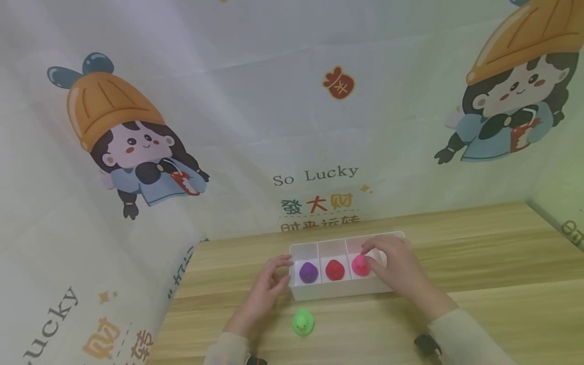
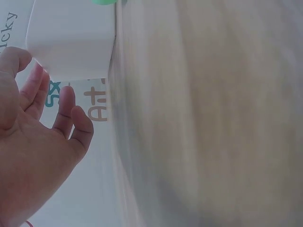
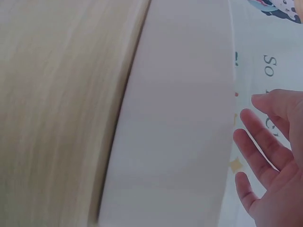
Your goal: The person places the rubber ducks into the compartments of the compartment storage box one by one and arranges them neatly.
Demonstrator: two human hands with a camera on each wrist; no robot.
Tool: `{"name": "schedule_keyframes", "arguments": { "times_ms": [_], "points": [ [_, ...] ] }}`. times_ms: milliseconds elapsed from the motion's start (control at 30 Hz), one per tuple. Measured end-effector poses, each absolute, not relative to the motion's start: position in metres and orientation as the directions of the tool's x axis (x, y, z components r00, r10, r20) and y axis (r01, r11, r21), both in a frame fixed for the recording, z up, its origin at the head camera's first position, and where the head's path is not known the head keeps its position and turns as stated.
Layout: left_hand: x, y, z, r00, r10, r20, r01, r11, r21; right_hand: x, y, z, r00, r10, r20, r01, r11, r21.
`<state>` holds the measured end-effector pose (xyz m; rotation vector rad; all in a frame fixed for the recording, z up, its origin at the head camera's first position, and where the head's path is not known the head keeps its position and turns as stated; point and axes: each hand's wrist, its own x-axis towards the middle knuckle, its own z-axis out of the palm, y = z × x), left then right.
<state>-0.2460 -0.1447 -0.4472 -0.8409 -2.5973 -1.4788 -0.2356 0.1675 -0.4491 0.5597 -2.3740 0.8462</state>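
A white divided box [image 1: 347, 290] stands on the table. Inside, one per compartment from the left, sit a purple rubber duck [image 1: 308, 272], a red duck [image 1: 335, 270] and a pink duck [image 1: 360, 265]. My left hand [image 1: 269, 279] touches the box's left end with thumb and fingertips, its other fingers loosely bent in the left wrist view. Over the right part of the box, my right hand [image 1: 397, 261] has thumb and forefinger right at the pink duck. In the right wrist view its fingers are spread above the rim, with nothing between them.
A green duck [image 1: 303, 322] sits on the wooden table [image 1: 502, 253] in front of the box, near the left forearm. A printed cloth [image 1: 255, 126] with cartoon figures hangs behind the table and along its sides.
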Motion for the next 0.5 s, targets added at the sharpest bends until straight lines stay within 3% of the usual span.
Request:
{"name": "schedule_keyframes", "arguments": {
  "times_ms": [500],
  "points": [
    [-0.262,-0.152,-0.471,-0.854,0.44,0.277,0.465,0.408,0.785,-0.221,0.156,-0.444,-0.677,-0.278,0.682,-0.677,0.599,-0.428]
  ]
}}
